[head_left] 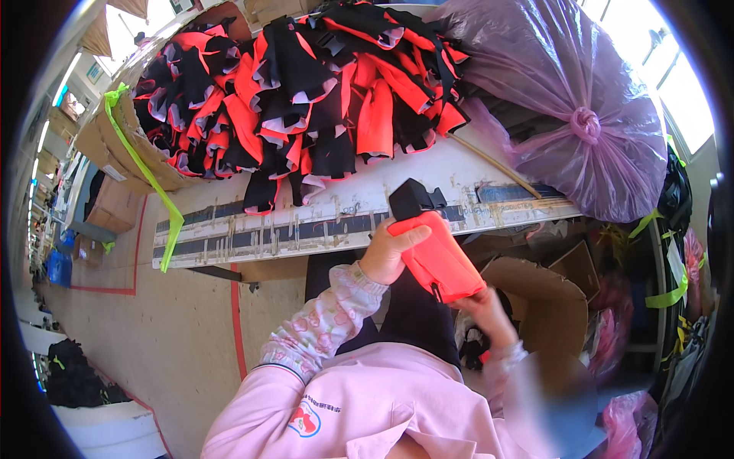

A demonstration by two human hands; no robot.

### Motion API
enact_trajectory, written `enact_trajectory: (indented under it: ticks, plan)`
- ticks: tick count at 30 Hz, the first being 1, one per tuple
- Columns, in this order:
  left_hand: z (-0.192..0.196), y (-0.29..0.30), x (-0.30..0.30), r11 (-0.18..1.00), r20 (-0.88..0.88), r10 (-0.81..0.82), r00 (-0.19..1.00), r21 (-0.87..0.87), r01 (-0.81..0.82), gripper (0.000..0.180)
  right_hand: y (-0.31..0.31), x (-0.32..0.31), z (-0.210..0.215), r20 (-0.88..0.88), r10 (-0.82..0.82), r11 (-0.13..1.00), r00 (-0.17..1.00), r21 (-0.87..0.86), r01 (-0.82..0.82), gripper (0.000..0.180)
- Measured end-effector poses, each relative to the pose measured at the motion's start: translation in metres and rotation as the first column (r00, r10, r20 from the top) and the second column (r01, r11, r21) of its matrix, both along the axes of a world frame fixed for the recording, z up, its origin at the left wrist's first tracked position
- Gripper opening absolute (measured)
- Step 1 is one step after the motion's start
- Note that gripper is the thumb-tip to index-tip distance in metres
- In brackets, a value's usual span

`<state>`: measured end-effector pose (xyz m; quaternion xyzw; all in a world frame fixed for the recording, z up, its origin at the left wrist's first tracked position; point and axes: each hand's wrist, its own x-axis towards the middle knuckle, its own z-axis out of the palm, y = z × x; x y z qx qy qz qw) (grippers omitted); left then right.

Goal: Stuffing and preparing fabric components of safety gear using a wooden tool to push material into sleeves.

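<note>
A bright orange-red fabric pouch [442, 260] with a black end piece and a small black buckle hangs between my two hands, over my lap at the table's front edge. My left hand [388, 251] is closed round its upper left side, thumb lying across the orange face. At the pouch's lower right corner my right hand [489, 315] is closed, slightly blurred; its fingertips are partly hidden behind the fabric. Beyond them on the table lies a large heap of similar black and orange-red fabric pieces [306, 84].
The worn white table [321, 237] has tape strips along its front edge. A tied purple plastic bag [589, 126] bulges at right beside a wooden stick [497, 166]. An open cardboard box [547, 306] stands under the table. Neon-yellow tape [153, 180] hangs at left.
</note>
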<state>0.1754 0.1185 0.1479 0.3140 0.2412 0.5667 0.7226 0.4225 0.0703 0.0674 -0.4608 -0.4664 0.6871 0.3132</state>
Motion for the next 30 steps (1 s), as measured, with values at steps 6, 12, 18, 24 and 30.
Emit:
enact_trajectory:
  ticks: [6,12,18,24,30]
  plan:
    - [0.002,0.012,-0.022,0.999,0.084,0.025,0.996,-0.030,-0.022,0.036,0.172,0.071,0.010,0.444,-0.711,0.441,0.545,0.885,-0.146,0.024]
    - [0.003,0.018,-0.034,0.998,0.101,0.053,0.993,-0.044,-0.048,0.035,0.253,0.077,-0.014,0.762,-0.635,0.675,0.126,0.627,-0.389,0.026]
    - [-0.002,0.028,-0.056,0.992,0.110,0.125,0.986,-0.040,-0.121,0.038,0.231,0.083,-0.016,0.707,-0.686,0.555,0.172,0.661,-0.506,0.009]
    - [-0.012,0.048,-0.088,0.947,0.255,0.322,0.912,-0.068,-0.315,0.037,0.088,0.115,0.008,0.505,-0.439,0.772,0.743,0.635,0.024,0.017]
    - [-0.016,0.060,-0.083,0.921,0.304,0.390,0.869,-0.112,-0.373,0.035,0.010,0.134,0.016,0.441,-0.428,0.822,0.789,0.553,0.137,0.019]
